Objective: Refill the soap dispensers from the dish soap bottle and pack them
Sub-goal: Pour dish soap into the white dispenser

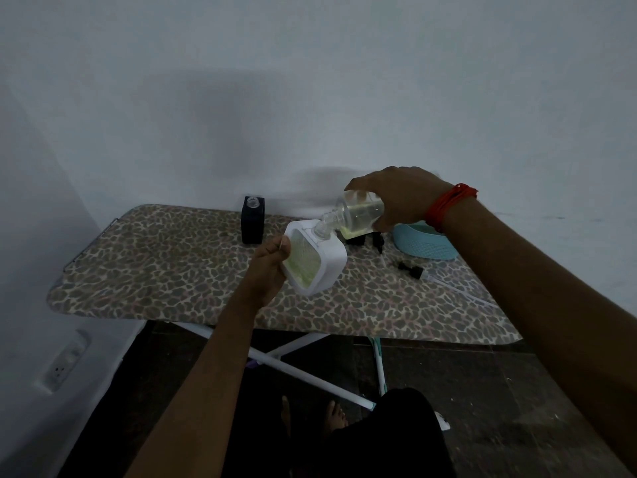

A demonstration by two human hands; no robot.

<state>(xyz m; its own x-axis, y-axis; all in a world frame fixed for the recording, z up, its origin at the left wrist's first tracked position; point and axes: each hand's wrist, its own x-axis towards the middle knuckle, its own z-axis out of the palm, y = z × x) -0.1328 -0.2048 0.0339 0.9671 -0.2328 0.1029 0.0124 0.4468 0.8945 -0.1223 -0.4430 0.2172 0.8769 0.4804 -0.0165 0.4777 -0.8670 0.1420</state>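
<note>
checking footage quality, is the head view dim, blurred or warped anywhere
Head view: dim light, shadow on the grey wall; right hand tipping the clear plastic soap bottle looks blurred; the white square dispenser in the left hand is sharper; wide-angle distortion bows the leopard-print ironing board.

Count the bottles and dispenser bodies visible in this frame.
3. A white dispenser tilted in the left hand; a clear bottle tipped over it in the right hand; a black dispenser upright on the board. Dark pieces behind the clear bottle may hide more.
</note>
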